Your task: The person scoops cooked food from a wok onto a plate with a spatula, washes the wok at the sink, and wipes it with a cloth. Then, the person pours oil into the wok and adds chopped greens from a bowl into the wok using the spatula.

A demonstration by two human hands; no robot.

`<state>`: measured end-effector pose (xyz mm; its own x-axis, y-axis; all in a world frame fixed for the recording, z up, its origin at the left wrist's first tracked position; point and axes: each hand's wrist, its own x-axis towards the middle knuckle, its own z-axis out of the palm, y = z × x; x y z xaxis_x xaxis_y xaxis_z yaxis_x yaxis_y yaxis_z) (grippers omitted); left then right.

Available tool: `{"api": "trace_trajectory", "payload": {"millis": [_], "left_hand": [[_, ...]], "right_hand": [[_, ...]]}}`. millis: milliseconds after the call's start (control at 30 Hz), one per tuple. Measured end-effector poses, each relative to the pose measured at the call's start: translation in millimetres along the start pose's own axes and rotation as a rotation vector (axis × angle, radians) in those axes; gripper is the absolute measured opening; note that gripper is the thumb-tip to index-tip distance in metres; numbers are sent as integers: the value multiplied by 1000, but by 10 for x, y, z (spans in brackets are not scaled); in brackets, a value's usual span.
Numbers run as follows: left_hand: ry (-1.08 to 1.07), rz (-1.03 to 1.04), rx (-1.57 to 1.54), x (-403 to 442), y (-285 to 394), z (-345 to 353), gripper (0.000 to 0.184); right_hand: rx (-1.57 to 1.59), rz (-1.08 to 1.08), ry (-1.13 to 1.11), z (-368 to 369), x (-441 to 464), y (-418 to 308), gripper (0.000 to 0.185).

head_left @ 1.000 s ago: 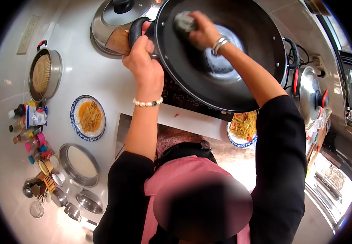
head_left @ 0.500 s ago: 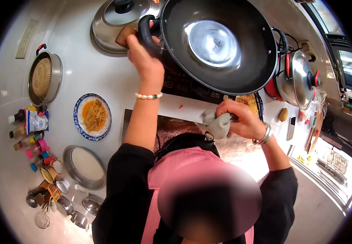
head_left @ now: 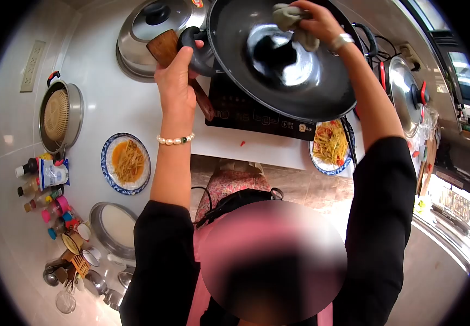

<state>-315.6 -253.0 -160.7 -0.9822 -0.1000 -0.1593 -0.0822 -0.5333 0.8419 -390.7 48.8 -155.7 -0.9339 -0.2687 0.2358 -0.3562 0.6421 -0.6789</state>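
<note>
My left hand [head_left: 176, 87] is closed round a wooden spatula [head_left: 164, 48] and the black side handle [head_left: 197, 51] of a large dark wok [head_left: 235, 70]. The wok is tilted above a black induction cooktop [head_left: 240, 111]. My right hand [head_left: 319, 23] grips a grey-green cloth [head_left: 289, 19] over the upper part of the wok. Bright reflections show on the wok's bottom. A blue-rimmed plate [head_left: 315, 157] with shredded food [head_left: 330, 142] sits below the wok's lower right edge.
Another blue-rimmed plate [head_left: 106, 163] of shredded food lies at left, near a round pan of white content [head_left: 96, 225]. Lidded pots [head_left: 132, 32] stand upper left and right [head_left: 406, 100]. Bottles [head_left: 36, 201], utensils and a pot with a steamer insert [head_left: 55, 114] line the left wall.
My right hand has moved with the cloth from the wok down to the counter's front edge, then back up over the wok. The wok has shifted slightly left.
</note>
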Motion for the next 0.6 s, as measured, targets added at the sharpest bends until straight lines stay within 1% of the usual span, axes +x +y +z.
{"api": "trace_trajectory", "payload": {"millis": [67, 133, 167, 200, 267, 333, 367, 467, 533, 567, 600], "left_hand": [[17, 17, 26, -25, 30, 33, 29], [42, 34, 44, 30, -4, 11, 29], [55, 34, 52, 38, -19, -14, 29], [72, 38, 69, 42, -16, -25, 29], [91, 41, 89, 33, -12, 17, 29], [126, 75, 45, 27, -30, 78, 28], [130, 82, 28, 30, -41, 84, 27], [130, 64, 17, 43, -75, 42, 20], [65, 31, -26, 73, -77, -17, 35], [73, 35, -14, 68, -79, -3, 29], [84, 40, -1, 65, -74, 5, 24]], "right_hand": [[-276, 309, -143, 238, 48, 226, 39], [-568, 198, -258, 445, -34, 354, 38], [-566, 148, -256, 502, -70, 432, 38], [-449, 187, -463, 458, -103, 172, 41], [-234, 201, -827, 465, -209, -67, 42], [21, 211, -1031, 579, -391, -175, 45], [75, 332, -1027, 498, -433, -571, 48], [678, 476, -887, 242, -521, -900, 46], [505, 259, -774, -97, -525, -1236, 44], [460, 202, -724, -314, -571, -1382, 47], [370, 216, -564, -509, -683, -1524, 47]]}}
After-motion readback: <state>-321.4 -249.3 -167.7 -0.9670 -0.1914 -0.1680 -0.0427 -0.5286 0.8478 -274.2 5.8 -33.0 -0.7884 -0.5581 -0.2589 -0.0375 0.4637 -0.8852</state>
